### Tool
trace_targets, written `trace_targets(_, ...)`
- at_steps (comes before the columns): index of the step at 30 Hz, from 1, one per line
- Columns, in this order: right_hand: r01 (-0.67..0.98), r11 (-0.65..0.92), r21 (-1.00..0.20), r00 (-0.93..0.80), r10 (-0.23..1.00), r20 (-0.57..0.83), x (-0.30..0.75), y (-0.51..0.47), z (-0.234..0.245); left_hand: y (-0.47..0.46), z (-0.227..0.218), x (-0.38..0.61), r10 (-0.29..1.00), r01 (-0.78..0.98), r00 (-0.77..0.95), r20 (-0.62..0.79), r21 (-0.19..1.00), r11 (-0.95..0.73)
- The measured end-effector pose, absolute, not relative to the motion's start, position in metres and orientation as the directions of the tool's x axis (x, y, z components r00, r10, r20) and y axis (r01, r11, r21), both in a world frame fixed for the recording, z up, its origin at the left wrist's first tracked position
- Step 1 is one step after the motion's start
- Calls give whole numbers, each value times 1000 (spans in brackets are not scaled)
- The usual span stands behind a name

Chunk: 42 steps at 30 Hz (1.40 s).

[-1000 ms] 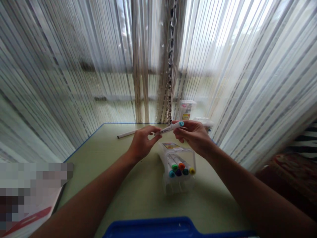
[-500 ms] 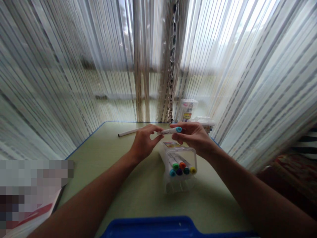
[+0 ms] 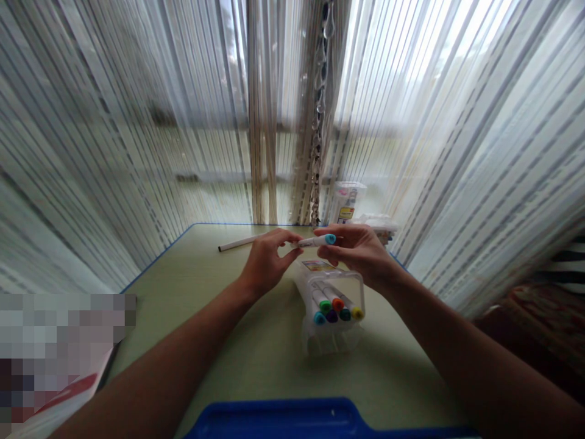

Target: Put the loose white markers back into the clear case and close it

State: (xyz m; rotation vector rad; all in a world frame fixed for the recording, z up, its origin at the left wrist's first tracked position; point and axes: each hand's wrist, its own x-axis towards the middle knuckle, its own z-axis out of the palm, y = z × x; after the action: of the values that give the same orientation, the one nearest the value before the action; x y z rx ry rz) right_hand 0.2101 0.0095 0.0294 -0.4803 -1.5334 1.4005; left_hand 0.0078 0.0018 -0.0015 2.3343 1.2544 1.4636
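Observation:
Above the table, a white marker [image 3: 313, 242] with a light blue end is held nearly level between my two hands. My left hand [image 3: 272, 256] pinches its left end with thumb and fingertips. On the other side, my right hand [image 3: 359, 250] has its thumb below and fingers above the blue-ended part, closed loosely about it. Just beneath the hands lies a clear plastic case [image 3: 304, 292], its open end facing me. Several markers [image 3: 336, 305] are inside, showing green, orange, blue, purple, teal and yellow ends.
A white pen [image 3: 235, 245] with a dark tip lies behind my left hand. Clear boxes [image 3: 350, 201] stand at the back right by the string curtain [image 3: 205, 122]. A blue tray [image 3: 278, 421] edges the table [image 3: 183, 292] at the front. A blurred-out item sits at left.
Hands and marker hold almost the same position. The view has shifted only very slightly.

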Motion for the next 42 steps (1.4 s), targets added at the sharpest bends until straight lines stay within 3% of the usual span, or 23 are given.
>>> trace_targets(13,-287,345,-894,-497,744,447,209,11,24,0,-1,10,681,589,202,704,468,-659)
trace_targets(23,-308,295,-905,-497,761,417,208,8,27,1,-2,10,678,599,203,706,459,-657)
trace_targets(33,-338,391,-856,-231,848,478,210,22,24,-4,2,12,685,627,175,707,456,-631)
trace_targets(42,-395,322,-860,-119,911,395,215,28,24,-2,2,12,643,622,158,749,430,-654)
